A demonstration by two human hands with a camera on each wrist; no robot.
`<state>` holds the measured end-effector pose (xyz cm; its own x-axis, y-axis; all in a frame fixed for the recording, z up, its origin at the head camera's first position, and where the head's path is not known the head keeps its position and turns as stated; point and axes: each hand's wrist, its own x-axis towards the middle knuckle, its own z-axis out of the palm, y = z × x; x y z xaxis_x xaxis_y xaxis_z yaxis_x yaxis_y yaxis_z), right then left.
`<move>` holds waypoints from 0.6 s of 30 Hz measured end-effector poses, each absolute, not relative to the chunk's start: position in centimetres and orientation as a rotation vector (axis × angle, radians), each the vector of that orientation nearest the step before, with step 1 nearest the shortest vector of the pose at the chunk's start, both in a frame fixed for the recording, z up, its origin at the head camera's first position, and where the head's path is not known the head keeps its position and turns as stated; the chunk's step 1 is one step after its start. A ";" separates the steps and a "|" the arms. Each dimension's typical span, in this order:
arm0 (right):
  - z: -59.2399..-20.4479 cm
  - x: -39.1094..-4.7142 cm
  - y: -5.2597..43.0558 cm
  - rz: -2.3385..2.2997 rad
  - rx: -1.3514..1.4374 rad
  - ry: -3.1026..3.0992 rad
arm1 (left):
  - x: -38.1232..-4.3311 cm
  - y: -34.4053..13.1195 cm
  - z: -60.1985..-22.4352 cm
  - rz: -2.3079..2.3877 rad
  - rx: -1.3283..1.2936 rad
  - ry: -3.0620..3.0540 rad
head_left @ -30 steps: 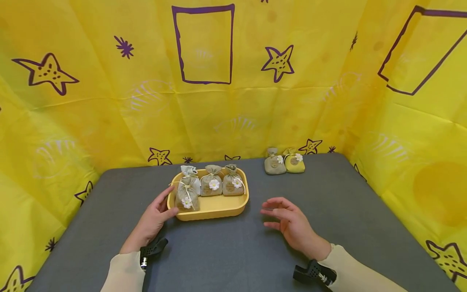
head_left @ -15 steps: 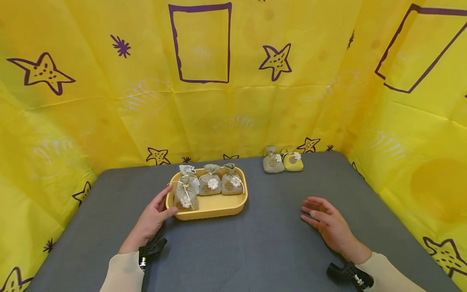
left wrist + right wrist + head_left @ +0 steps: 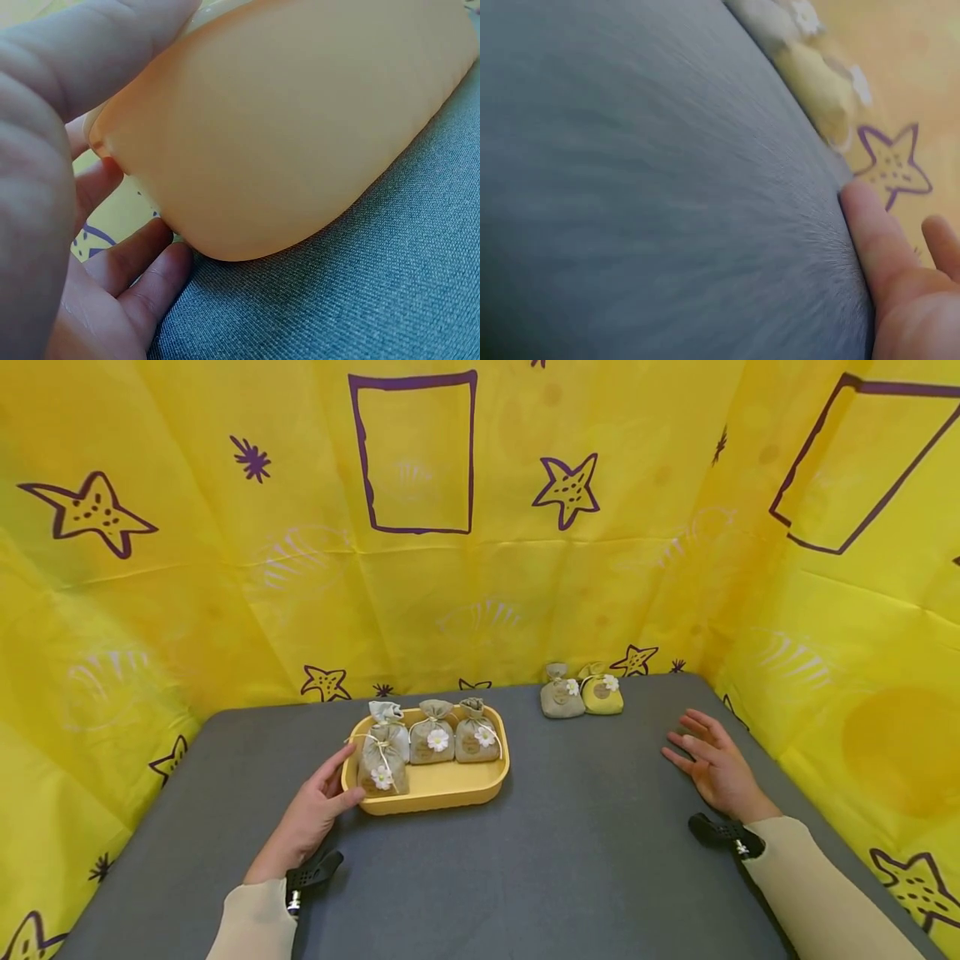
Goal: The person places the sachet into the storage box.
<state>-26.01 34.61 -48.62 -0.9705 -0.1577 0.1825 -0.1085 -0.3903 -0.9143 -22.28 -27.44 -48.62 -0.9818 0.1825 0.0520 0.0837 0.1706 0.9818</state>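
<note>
My left hand (image 3: 315, 810) grips the left end of a yellow oval tray (image 3: 450, 797), thumb on the near side and fingers around the end wall. In the left wrist view the tray's wall (image 3: 262, 142) fills the middle. Inside stand several small drawstring sachets with flowers: a grey-green one (image 3: 384, 768) in front at left, a pale one (image 3: 387, 714) behind it, a grey-beige one (image 3: 432, 743) and a brownish one (image 3: 477, 739) along the back. Over the table's right side hovers my right hand (image 3: 720, 768), fingers loosely extended, holding nothing.
Two more sachets, one grey (image 3: 562, 699) and one yellow (image 3: 602, 696), stand side by side at the table's back edge, right of the tray. A yellow patterned cloth (image 3: 420, 610) walls off the back and sides of the grey table (image 3: 480, 885).
My right hand has moved away from beside the tray to the right, then farther back over the table. The left hand, tray and sachets have stayed put.
</note>
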 end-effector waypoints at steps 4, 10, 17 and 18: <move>-48.4 -28.5 34.4 -2.515 -0.240 1.791 | -22.2 -27.4 -48.7 1.968 0.287 2.342; -48.4 -32.1 32.7 -2.456 -0.114 1.872 | -22.2 -27.5 -48.8 1.971 0.292 2.331; -48.4 -35.0 30.3 -2.365 -0.148 2.003 | -22.2 -27.4 -48.5 1.968 0.272 2.331; -48.3 -35.3 30.0 -2.336 -0.154 2.035 | -22.3 -27.3 -48.5 1.966 0.272 2.333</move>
